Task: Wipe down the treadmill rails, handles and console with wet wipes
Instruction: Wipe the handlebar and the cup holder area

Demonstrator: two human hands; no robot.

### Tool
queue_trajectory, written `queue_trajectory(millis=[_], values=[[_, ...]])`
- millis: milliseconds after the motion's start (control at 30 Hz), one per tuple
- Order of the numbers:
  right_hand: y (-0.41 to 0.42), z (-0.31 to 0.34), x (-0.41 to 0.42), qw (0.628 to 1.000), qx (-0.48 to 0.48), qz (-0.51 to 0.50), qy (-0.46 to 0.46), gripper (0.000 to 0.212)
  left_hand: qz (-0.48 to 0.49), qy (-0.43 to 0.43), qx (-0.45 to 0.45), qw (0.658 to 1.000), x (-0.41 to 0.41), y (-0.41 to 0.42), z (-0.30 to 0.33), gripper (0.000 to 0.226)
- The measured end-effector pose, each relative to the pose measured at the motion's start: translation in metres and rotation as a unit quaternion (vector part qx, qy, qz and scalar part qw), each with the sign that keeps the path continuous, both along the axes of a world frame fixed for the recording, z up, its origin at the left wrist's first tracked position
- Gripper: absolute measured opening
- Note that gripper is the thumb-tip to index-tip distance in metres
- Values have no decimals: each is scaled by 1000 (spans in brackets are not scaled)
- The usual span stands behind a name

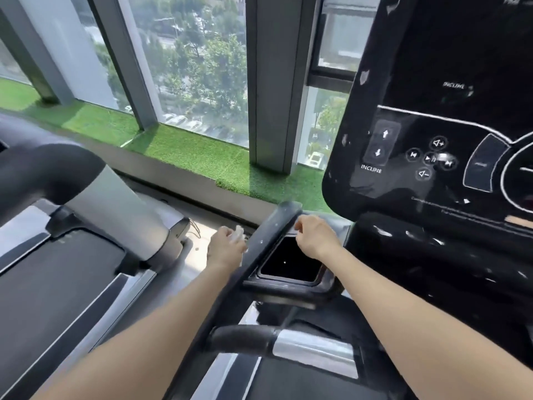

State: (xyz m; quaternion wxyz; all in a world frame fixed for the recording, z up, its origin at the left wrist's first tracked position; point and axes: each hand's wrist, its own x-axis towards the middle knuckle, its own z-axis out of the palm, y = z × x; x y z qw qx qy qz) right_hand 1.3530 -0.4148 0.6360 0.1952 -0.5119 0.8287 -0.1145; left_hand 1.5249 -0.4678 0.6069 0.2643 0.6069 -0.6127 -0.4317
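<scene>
Head view: black handle (271, 235) slanting up and away between both hands. Left hand (226, 248) just beside its left edge, clutching a wet wipe (238, 232). Right hand (313, 236) on the other side, loosely curled, apparently holding nothing.

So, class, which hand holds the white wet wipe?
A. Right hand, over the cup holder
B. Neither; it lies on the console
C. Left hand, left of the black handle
C: the left hand grips the white wet wipe just left of the black handle.
</scene>
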Motion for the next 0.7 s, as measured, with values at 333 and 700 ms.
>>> queue_trajectory(millis=[333, 700], values=[[-35, -17, -25, 999, -5, -21, 39, 29, -94, -107, -236, 961, -74, -52, -16, 18], [-44, -27, -35, 997, 51, -39, 49, 25, -448, -181, -276, 831, -62, -71, -23, 38]])
